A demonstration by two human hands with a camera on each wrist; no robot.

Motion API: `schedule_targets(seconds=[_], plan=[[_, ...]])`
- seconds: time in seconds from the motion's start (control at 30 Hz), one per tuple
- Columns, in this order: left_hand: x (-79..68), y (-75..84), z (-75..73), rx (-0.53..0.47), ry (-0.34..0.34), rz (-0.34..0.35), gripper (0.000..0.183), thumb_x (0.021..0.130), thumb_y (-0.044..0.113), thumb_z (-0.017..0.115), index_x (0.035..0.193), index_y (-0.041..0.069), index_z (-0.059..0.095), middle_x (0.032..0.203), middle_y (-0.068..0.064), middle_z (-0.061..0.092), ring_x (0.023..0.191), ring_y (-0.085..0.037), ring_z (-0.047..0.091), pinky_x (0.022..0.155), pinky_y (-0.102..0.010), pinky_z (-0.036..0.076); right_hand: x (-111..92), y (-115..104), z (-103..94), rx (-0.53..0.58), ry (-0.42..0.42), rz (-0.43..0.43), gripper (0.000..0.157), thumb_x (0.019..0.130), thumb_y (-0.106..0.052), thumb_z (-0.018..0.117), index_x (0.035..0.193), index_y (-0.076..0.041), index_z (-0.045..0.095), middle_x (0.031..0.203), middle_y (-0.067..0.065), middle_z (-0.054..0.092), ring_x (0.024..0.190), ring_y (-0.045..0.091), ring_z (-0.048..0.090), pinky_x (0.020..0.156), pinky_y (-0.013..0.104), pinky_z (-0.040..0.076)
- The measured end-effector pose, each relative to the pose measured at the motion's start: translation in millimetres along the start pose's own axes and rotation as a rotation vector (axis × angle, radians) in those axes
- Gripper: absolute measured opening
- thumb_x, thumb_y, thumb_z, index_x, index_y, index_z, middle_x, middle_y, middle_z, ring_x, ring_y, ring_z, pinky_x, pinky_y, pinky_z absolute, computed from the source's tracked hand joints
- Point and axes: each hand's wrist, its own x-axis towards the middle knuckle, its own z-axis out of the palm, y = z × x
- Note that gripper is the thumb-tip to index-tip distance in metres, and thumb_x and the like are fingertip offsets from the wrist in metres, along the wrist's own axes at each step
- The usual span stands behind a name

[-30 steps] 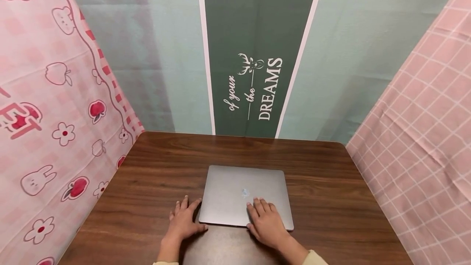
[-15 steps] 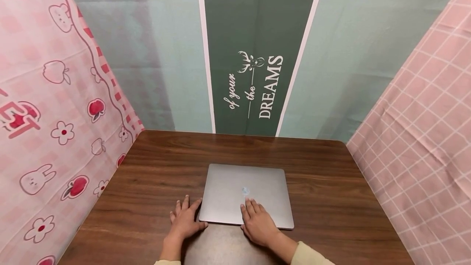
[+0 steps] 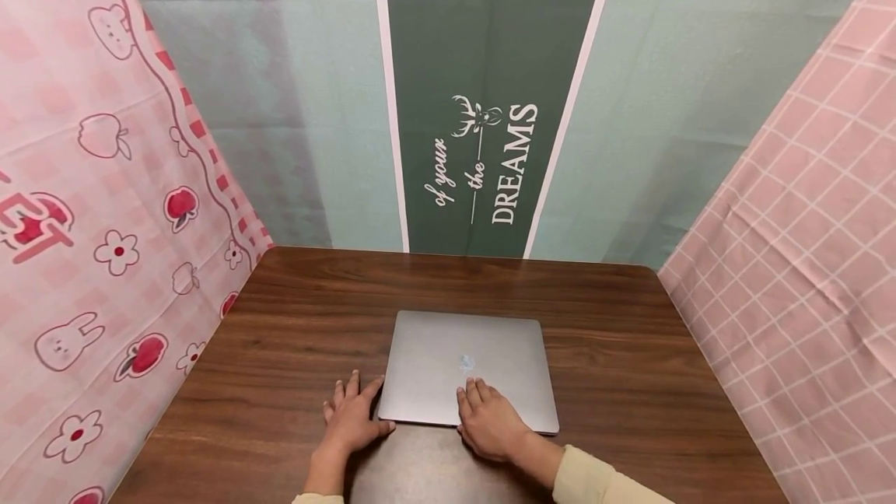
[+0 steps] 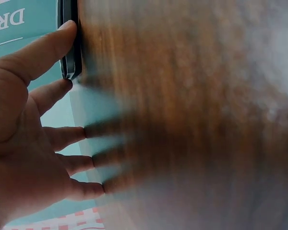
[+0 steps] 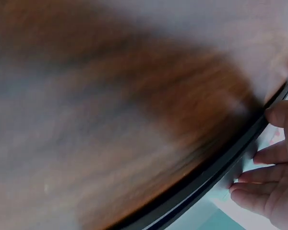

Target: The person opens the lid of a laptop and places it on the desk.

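A grey laptop (image 3: 434,364) lies flat with its lid down, a small shiny logo in the middle. In the head view my left hand (image 3: 351,420) rests beside its front left corner, fingers spread on the wood. The left wrist view shows that thumb (image 4: 62,40) against the laptop's dark edge (image 4: 69,60), the index fingertip close by. Over the lid's front part lies my right hand (image 3: 490,422), fingers extended on the surface. Its thumb (image 5: 278,114) sits at the front edge (image 5: 216,167) in the right wrist view, where a thin line runs between lid and base.
A dark brown wooden table (image 3: 616,364) carries the laptop. Behind it hangs a green curtain (image 3: 490,37) with white lettering. Pink printed cloth (image 3: 147,286) closes off the left side and pink checked cloth (image 3: 805,255) the right.
My right hand has slid left along the laptop's front part, toward the middle of its front edge. The left hand and the laptop have stayed in place.
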Motion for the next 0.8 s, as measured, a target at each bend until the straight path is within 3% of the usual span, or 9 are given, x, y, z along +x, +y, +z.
schedule_targets(seconds=[0.17, 0.37, 0.5, 0.6, 0.7, 0.8], plan=[[1.1, -0.8, 0.6, 0.012, 0.006, 0.005, 0.075, 0.062, 0.032, 0.083, 0.128, 0.01, 0.056, 0.138, -0.032, 0.031, 0.124, -0.059, 0.02, 0.087, -0.077, 0.013, 1, 7, 3.9, -0.081, 0.065, -0.113, 0.051, 0.087, -0.04, 0.05, 0.109, 0.004, 0.064, 0.103, 0.025, 0.062, 0.094, 0.035, 0.06, 0.067, 0.03, 0.053], [0.0, 1.7, -1.4, -0.002, 0.0, -0.008, 0.076, 0.062, 0.032, 0.083, 0.128, 0.009, 0.056, 0.139, -0.032, 0.03, 0.125, -0.058, 0.018, 0.088, -0.076, 0.012, 2, 14, 6.8, -0.17, 0.127, -0.206, 0.051, 0.091, -0.039, 0.04, 0.106, 0.002, 0.067, 0.097, 0.022, 0.064, 0.088, 0.033, 0.062, 0.063, 0.03, 0.053], [1.7, 0.8, -1.8, -0.01, -0.002, -0.015, 0.077, 0.062, 0.036, 0.083, 0.128, 0.008, 0.056, 0.14, -0.032, 0.029, 0.126, -0.058, 0.017, 0.089, -0.076, 0.011, 4, 15, 6.1, -0.18, 0.18, -0.212, 0.049, 0.09, -0.037, 0.042, 0.104, 0.003, 0.067, 0.093, 0.023, 0.064, 0.084, 0.033, 0.063, 0.053, 0.031, 0.053], [2.7, 0.1, -1.2, -0.013, -0.008, -0.024, 0.079, 0.062, 0.039, 0.083, 0.129, 0.008, 0.055, 0.14, -0.032, 0.029, 0.126, -0.057, 0.016, 0.089, -0.076, 0.01, 4, 12, 2.9, -0.207, 0.211, -0.206, 0.047, 0.093, -0.023, 0.029, 0.102, 0.002, 0.068, 0.09, 0.022, 0.064, 0.081, 0.032, 0.063, 0.046, 0.031, 0.051], [1.9, 1.4, -1.5, -0.011, -0.012, -0.029, 0.078, 0.062, 0.04, 0.082, 0.128, 0.008, 0.056, 0.14, -0.032, 0.03, 0.126, -0.057, 0.017, 0.089, -0.076, 0.012, 4, 8, -1.0, -0.249, 0.222, -0.195, 0.057, 0.09, -0.008, 0.013, 0.098, 0.001, 0.068, 0.087, 0.021, 0.064, 0.078, 0.031, 0.063, 0.04, 0.029, 0.048], [0.9, 2.5, -1.8, -0.008, -0.016, -0.042, 0.077, 0.062, 0.04, 0.082, 0.128, 0.008, 0.056, 0.14, -0.031, 0.03, 0.126, -0.057, 0.018, 0.089, -0.075, 0.013, 4, 5, -4.2, -0.28, 0.219, -0.19, 0.06, 0.087, -0.002, 0.009, 0.096, 0.001, 0.068, 0.085, 0.019, 0.064, 0.076, 0.029, 0.062, 0.038, 0.026, 0.046]])
